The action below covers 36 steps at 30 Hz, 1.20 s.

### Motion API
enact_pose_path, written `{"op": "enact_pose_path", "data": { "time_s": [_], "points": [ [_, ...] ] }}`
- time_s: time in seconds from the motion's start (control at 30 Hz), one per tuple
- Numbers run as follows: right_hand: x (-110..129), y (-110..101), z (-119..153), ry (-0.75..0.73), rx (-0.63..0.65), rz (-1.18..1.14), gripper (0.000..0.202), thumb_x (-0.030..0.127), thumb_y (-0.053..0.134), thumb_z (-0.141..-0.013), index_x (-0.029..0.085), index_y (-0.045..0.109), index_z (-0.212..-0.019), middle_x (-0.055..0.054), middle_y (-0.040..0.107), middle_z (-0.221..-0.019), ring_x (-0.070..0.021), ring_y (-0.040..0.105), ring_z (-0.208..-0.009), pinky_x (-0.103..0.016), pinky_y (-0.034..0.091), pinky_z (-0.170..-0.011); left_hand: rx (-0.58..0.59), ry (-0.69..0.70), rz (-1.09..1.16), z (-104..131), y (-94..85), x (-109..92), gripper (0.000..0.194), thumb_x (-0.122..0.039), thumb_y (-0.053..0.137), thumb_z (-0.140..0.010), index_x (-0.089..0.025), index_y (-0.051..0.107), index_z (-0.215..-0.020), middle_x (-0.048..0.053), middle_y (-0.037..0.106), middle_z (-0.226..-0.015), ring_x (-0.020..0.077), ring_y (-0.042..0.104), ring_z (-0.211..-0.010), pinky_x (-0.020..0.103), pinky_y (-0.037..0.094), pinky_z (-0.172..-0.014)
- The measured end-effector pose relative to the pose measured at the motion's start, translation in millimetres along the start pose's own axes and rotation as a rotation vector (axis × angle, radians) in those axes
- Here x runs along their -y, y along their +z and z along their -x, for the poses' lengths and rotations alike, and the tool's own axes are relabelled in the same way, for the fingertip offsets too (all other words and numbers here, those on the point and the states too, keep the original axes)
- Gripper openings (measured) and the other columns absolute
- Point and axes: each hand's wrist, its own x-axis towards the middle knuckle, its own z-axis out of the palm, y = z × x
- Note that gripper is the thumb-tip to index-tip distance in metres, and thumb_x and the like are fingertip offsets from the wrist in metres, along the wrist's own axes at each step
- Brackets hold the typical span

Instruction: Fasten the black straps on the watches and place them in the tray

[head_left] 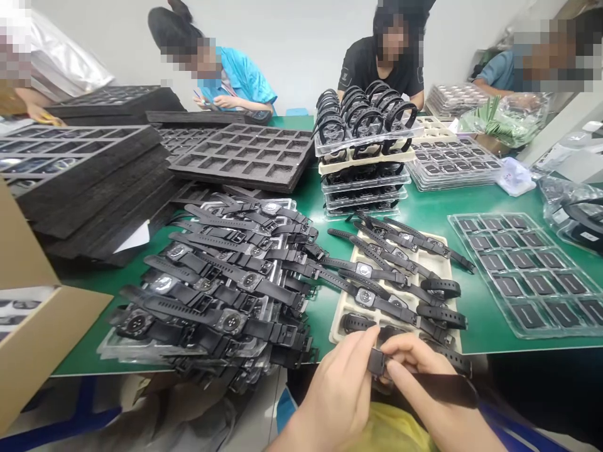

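One small black piece (375, 362) is held between the left hand (335, 384) and the right hand (415, 349), at the near edge of a green table (426, 207), a bit right of the middle. The left hand has its fingers close together, pinching the left side of the piece. The right hand is curled, with its thumb and fingertips pressed on the other side. A black strap (447, 390) pokes out to the right by the right thumb; I can't tell if it joins the piece.

The piece should be light and easy to lift. It looks hard, so its sides seem best to grip; its smooth front might slip or get scratched. The strap should be soft and bendy.

The piece looks dark and almost square, with a faint shine. The strap is wide, plain and dark. Just past the hands is a cream tray (338, 323) with black watches (365, 296) on it. A big pile (217, 282) of more watches lies to the left, and a clear tray (551, 333) of dark squares is on the right.
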Motion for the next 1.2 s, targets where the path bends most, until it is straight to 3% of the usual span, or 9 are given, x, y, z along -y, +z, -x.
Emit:
{"op": "enact_pose_path", "data": {
  "time_s": [0.17,0.37,0.5,0.6,0.73,0.83,0.97,1.1,1.2],
  "points": [
    [0,0,-2,0.063,-0.019,-0.05,0.03,0.056,0.071,-0.096,0.026,0.074,-0.099,-0.002,0.075,-0.084,-0.0193,0.069,-0.077,-0.027,0.054,-0.071,0.0,-0.084,0.202,-5,-7.6,-8,0.061,-0.005,0.049,-0.096,-0.018,0.047,-0.155,0.016,0.072,-0.131,0.0262,0.072,-0.12,0.037,0.061,-0.104],
    [4,-2,-3,0.08,-0.067,-0.055,0.035,0.06,0.074,-0.093,0.025,0.071,-0.099,-0.001,0.074,-0.077,-0.0197,0.071,-0.075,-0.028,0.056,-0.074,-0.027,-0.149,0.327,-1,-13.8,-6,0.063,-0.009,0.067,-0.087,-0.023,0.057,-0.147,0.015,0.071,-0.136,0.0306,0.07,-0.124,0.042,0.058,-0.109],
    [4,0,0,0.062,-0.121,-0.092,0.036,0.061,0.074,-0.093,0.027,0.07,-0.102,0.0,0.075,-0.078,-0.0184,0.071,-0.074,-0.027,0.056,-0.074,-0.023,-0.355,0.671,4,-11.3,-2,0.064,-0.007,0.067,-0.088,-0.028,0.058,-0.148,0.011,0.073,-0.13,0.0248,0.074,-0.114,0.032,0.062,-0.097],
    [4,3,3,0.053,-0.128,-0.145,0.034,0.06,0.076,-0.092,0.028,0.07,-0.103,0.001,0.074,-0.077,-0.0179,0.071,-0.075,-0.026,0.056,-0.074,0.01,-0.443,0.914,6,-5.7,1,0.058,-0.01,0.07,-0.089,-0.026,0.062,-0.144,0.012,0.073,-0.131,0.0255,0.073,-0.117,0.035,0.059,-0.102],
    [2,2,1,0.025,-0.184,-0.223,0.033,0.058,0.077,-0.093,0.027,0.07,-0.098,-0.001,0.073,-0.073,-0.0193,0.069,-0.071,-0.029,0.055,-0.071,-0.1,-0.436,1.132,4,-0.6,8,0.036,-0.03,0.078,-0.091,-0.019,0.072,-0.125,0.014,0.076,-0.117,0.0269,0.073,-0.108,0.037,0.06,-0.094],
    [0,-6,-2,0.049,-0.193,-0.339,0.033,0.059,0.075,-0.094,0.027,0.069,-0.093,-0.001,0.071,-0.073,-0.0169,0.061,-0.064,-0.025,0.05,-0.062,-0.138,-0.406,1.41,1,-2.6,14,0.049,-0.037,0.086,-0.082,-0.021,0.071,-0.126,0.014,0.076,-0.119,0.0265,0.074,-0.103,0.035,0.062,-0.086],
    [-5,-16,-3,0.032,-0.18,-0.553,0.028,0.054,0.079,-0.091,0.03,0.065,-0.094,0.0,0.067,-0.075,-0.0159,0.056,-0.063,-0.024,0.048,-0.059,-0.14,-0.465,1.777,-3,-7.1,15,0.051,-0.028,0.087,-0.082,-0.027,0.07,-0.13,0.008,0.079,-0.12,0.0177,0.076,-0.096,0.027,0.061,-0.082],
    [-5,-18,0,0.027,-0.165,-0.637,0.045,0.05,0.095,-0.073,0.037,0.066,-0.105,0.0,0.069,-0.087,-0.019,0.063,-0.075,-0.029,0.055,-0.069,-0.157,-0.547,1.914,-4,-4.1,10,0.037,-0.019,0.082,-0.089,-0.025,0.071,-0.124,0.003,0.08,-0.107,0.0128,0.077,-0.095,0.023,0.06,-0.086],
    [-2,-18,-2,0.134,-0.178,-0.732,0.055,0.05,0.096,-0.073,0.041,0.066,-0.117,0.001,0.067,-0.088,-0.0187,0.062,-0.078,-0.029,0.056,-0.071,-0.153,-0.547,1.973,-3,2.1,6,0.041,-0.02,0.085,-0.088,-0.024,0.068,-0.125,0.001,0.078,-0.101,0.0118,0.076,-0.1,0.022,0.058,-0.092]
  ]
}}
